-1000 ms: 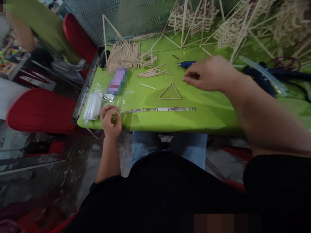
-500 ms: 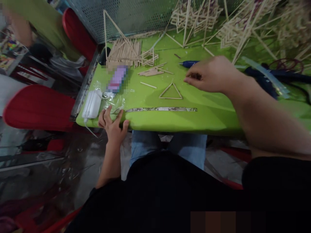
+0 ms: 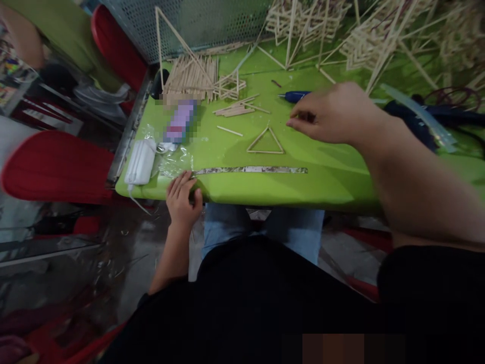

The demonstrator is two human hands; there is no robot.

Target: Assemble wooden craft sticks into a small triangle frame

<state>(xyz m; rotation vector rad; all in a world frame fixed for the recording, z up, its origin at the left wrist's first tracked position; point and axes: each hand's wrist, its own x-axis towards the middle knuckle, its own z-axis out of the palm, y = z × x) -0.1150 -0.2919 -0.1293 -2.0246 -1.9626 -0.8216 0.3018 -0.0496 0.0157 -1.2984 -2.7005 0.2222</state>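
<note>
My left hand (image 3: 184, 199) rests at the table's front edge, holding nothing, with its thumb apart from the fingers. Its fingertips are close to the left end of a narrow patterned strip (image 3: 252, 170) and a crumpled clear plastic wrapper (image 3: 176, 161). Over the table, my right hand (image 3: 328, 114) has its fingers curled in a pinch; what is in them, if anything, I cannot make out. Just beyond it lies a blue tool with a thin metal tip (image 3: 295, 96), partly hidden by the hand. A triangle of thin wooden sticks (image 3: 265, 151) lies flat between my hands.
A single stick (image 3: 229, 131), a few loose sticks (image 3: 238, 108) and a large stick pile (image 3: 193, 76) lie farther back. Stick frames (image 3: 303, 25) stand at the back right. A phone (image 3: 180, 121) and white adapter (image 3: 140, 162) sit left. Translucent strip (image 3: 419, 116) lies right.
My left hand has slid slightly right along the table edge, and its spread fingers have drawn together. My right hand has stayed almost in place. The view has shifted slightly.
</note>
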